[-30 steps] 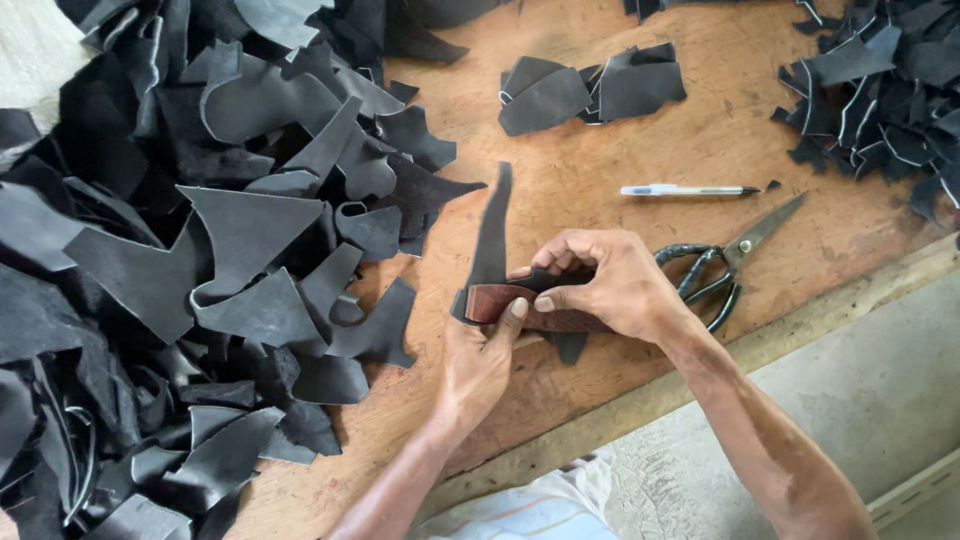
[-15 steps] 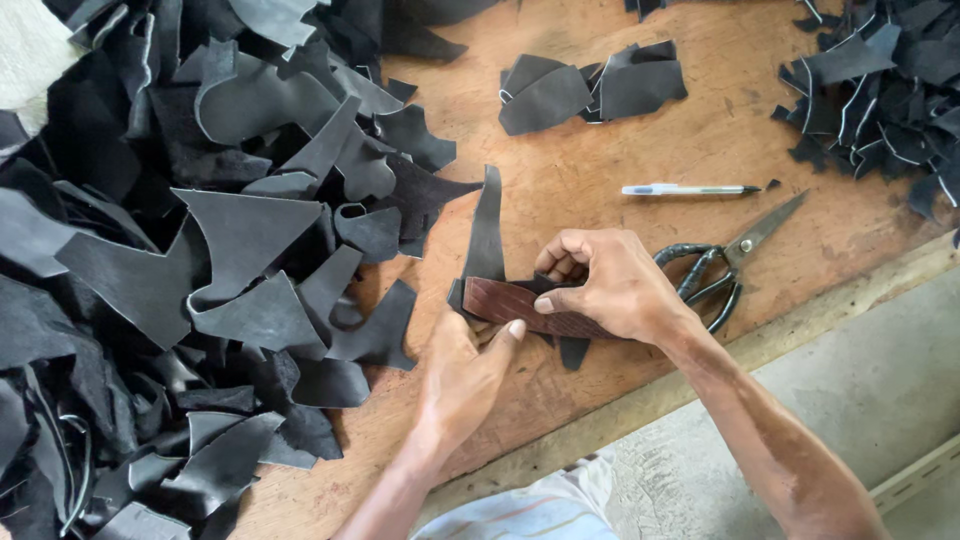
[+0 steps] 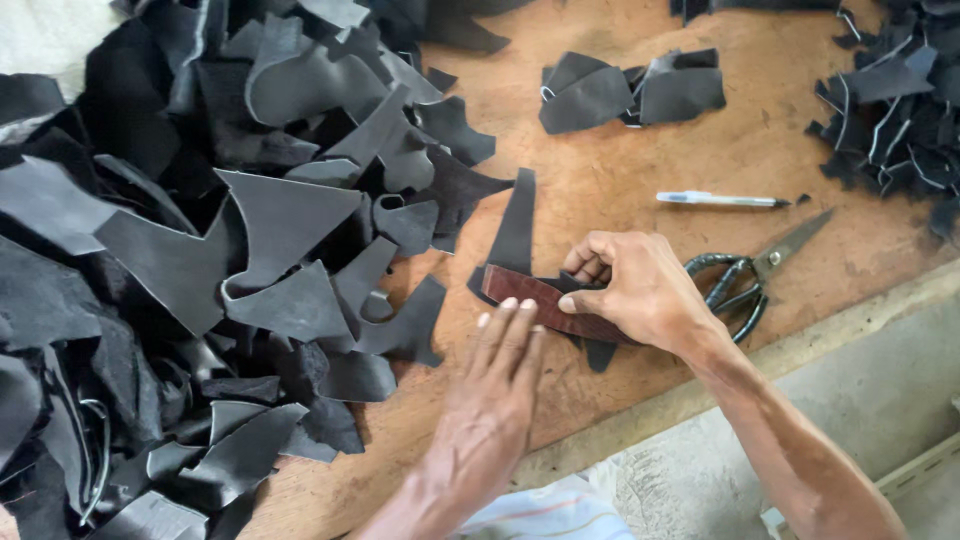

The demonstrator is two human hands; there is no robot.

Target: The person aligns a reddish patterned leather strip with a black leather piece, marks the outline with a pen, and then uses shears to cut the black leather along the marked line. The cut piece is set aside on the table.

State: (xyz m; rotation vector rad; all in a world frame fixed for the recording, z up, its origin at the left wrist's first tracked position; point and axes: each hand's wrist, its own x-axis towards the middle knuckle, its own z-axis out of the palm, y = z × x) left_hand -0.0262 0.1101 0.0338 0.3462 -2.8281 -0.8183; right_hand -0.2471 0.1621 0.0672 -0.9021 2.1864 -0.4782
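A narrow reddish-brown template [image 3: 530,298] lies on top of a long black leather piece [image 3: 514,235] on the wooden table [image 3: 640,150]. My right hand [image 3: 640,292] pinches the template's right part with thumb and fingers. My left hand [image 3: 495,400] is flat with fingers straight, its fingertips just touching the template's near edge. The lower end of the black leather piece pokes out below my right hand.
A big heap of black leather offcuts [image 3: 200,260] covers the table's left half. Black-handled scissors [image 3: 745,280] lie just right of my right hand, a white pen [image 3: 715,200] beyond them. Smaller leather piles [image 3: 630,90] and more scraps [image 3: 895,110] sit at the back and far right.
My left hand has let go of the template's left end, pulled back towards me and flattened out. The right hand keeps its hold on the template.
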